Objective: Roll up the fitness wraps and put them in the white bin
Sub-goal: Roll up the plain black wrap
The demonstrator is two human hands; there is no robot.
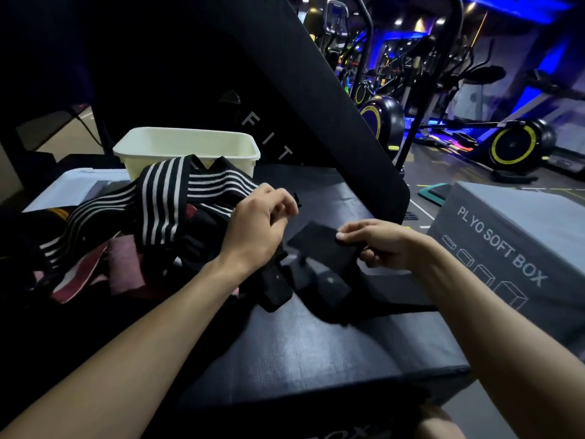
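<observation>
Padded black vinyl box top [316,359] is serving as my work surface; white plastic bin [186,150] is waiting at the back beside striped elastic wraps [164,198]. Plain black fabric wrap [319,248] is lying here, my right hand [380,245] pinching its end to start rolling, my left hand [256,226] gripping its tail.

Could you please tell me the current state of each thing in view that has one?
left hand: fingers curled, gripping the black wrap.
right hand: pinching the wrap's flat end.
black wrap: unrolled, held between both hands.
striped wrap: unrolled, draped on the pile.
white bin: upright, open; contents hidden.
</observation>
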